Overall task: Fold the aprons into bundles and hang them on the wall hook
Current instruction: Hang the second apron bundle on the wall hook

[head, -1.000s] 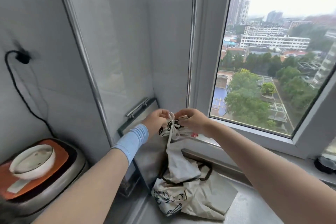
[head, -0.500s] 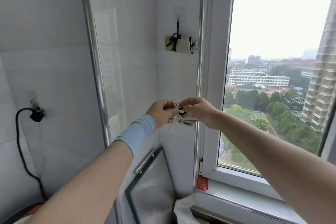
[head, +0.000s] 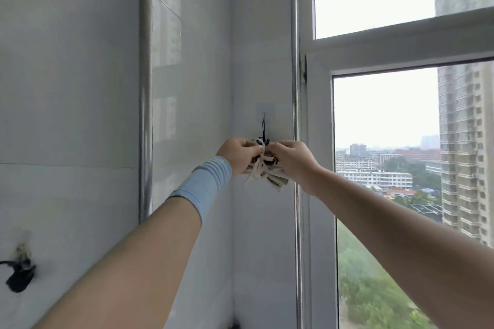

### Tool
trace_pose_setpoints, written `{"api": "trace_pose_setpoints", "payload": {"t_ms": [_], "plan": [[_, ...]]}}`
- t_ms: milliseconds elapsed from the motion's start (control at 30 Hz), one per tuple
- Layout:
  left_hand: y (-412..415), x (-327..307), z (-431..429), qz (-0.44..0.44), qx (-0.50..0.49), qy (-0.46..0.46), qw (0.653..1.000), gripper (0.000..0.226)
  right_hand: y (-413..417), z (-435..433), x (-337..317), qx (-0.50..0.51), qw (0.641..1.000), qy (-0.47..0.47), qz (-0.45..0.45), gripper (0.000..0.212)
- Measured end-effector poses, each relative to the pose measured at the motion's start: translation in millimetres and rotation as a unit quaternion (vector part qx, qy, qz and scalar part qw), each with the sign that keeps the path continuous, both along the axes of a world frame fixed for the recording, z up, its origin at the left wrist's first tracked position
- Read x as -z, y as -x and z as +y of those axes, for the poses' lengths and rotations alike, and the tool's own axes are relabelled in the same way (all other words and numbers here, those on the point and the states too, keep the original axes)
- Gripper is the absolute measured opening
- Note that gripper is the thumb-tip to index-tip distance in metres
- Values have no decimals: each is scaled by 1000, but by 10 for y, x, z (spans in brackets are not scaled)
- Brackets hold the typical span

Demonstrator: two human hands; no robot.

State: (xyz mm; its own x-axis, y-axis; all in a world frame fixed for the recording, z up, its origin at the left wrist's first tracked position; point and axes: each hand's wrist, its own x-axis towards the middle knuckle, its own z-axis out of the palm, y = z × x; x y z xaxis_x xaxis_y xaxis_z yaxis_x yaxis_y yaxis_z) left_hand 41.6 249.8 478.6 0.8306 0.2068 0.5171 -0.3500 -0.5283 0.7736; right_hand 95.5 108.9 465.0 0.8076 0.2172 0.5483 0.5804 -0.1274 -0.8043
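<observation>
Cream apron bundle (head: 268, 172), half hidden, is pinched by the left hand (head: 237, 155) and right hand (head: 292, 159). Just above them the wall hook (head: 264, 116) is faint.

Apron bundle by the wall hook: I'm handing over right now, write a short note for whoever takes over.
Left hand: grips the apron bundle from the left, at its pale ties.
Right hand: grips the same bundle from the right.
Done: the bundle is folded and tied, held up just under the wall hook, in the corner beside the window frame.
Hook: a dark strap hangs from it; what it carries is hidden behind the hands.
Left: get this bundle's tie over the hook, then let go.
</observation>
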Motion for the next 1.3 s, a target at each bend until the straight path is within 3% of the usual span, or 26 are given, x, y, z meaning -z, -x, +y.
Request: {"api": "trace_pose_setpoints", "payload": {"t_ms": [233,500,633,767,933,1100,1300], "plan": [[-221,-425,95,-2,-44,-95,995,20,-156,86,-604,34,994,103,29,40],[-454,-848,213,10,-27,-184,982,15,-327,116,-1111,50,972,220,-61,30],[-618,-934,231,5,-44,-183,982,9,-467,105,-1141,36,982,184,-39,21],[-786,-962,177,-22,-126,-234,964,16,-603,192,-1035,53,993,101,-22,20],[-954,-961,118,-53,-176,-247,952,19,-759,230,-873,119,990,19,-75,21],[-1077,-975,127,-56,-204,-227,951,22,-864,296,-900,185,974,24,-128,24],[-1114,-1053,236,25,-240,-240,940,28,-855,437,-947,184,980,51,-58,23]]}}
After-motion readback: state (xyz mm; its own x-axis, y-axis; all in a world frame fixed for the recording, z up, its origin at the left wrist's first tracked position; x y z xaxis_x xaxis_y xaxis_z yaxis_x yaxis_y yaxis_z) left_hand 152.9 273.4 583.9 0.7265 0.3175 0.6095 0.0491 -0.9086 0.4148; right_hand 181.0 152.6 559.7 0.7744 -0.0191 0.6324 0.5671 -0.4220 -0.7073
